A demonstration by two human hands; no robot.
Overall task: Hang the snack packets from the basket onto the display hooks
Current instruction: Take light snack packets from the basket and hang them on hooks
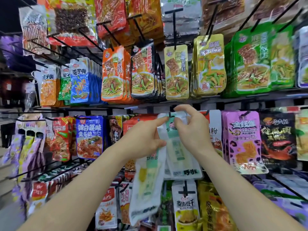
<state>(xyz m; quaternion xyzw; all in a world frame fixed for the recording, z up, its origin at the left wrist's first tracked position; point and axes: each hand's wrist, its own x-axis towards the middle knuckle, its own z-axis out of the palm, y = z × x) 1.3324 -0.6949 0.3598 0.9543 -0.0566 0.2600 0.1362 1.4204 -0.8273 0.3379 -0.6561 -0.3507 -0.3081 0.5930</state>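
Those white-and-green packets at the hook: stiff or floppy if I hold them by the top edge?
Probably floppy: the white-and-green packets sag and bend below the left hand. Likely slippery too: the film looks glossy, so the right hand pinching near the hook seems wise. They look thin and light.

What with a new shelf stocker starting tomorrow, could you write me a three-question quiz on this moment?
1. True or false: the right hand hangs idle, clear of the rack.
2. The upper packet, at the hook, is mainly: A orange, B white and green, C black.
3. Fill in: the lower packet is gripped by the ___ hand.
Key: 1 false, it pinches the upper packet's top at the hook; 2 B; 3 left.
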